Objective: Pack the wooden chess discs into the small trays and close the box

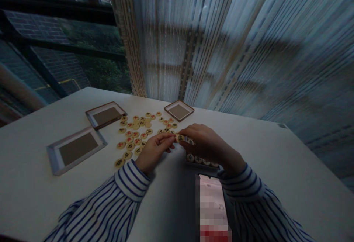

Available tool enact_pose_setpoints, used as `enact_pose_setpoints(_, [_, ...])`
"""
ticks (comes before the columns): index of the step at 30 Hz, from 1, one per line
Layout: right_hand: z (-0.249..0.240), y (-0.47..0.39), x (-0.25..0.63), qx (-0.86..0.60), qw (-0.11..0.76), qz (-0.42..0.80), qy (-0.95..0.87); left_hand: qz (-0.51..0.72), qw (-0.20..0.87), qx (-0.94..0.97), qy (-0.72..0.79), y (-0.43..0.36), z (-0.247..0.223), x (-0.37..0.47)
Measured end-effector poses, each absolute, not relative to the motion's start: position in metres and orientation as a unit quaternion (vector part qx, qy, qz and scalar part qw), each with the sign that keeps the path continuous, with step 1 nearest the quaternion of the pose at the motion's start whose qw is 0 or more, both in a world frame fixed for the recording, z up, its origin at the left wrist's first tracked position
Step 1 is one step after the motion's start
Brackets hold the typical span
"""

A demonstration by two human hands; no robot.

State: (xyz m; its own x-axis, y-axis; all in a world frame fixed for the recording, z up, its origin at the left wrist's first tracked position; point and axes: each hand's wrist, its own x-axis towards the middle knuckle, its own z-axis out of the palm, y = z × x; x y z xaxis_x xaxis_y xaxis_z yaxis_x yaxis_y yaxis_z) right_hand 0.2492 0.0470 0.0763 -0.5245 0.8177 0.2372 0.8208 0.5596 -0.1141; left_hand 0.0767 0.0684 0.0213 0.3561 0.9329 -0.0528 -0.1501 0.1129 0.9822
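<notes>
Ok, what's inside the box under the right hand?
Along the near side of the box, a row of round pieces with dark marks shows. The right hand covers most of the rest, so I can't tell what else it holds.

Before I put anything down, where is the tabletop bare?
Widest: the white table right of the right hand, toward its right edge. Smaller: between the grey-rimmed tray and left sleeve; a strip between that sleeve and the phone. Crowded: loose discs beside the left hand, and the box by the right hand.
</notes>
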Motion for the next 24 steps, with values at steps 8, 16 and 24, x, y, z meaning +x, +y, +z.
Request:
enact_pose_setpoints(8, [0.081,0.053,0.269,-0.548,0.113,-0.025,-0.828,0.413,0.633,0.518,0.401,0.068,0.022,0.077])
enact_pose_setpoints(16, [0.074,0.058,0.277,-0.571,0.071,-0.027,-0.817,0.404,0.614,0.540,0.410,0.069,0.023,0.075])
enact_pose_setpoints(24, [0.064,0.063,0.284,-0.588,0.019,-0.018,-0.808,0.396,0.546,0.594,0.439,0.071,0.015,0.078])
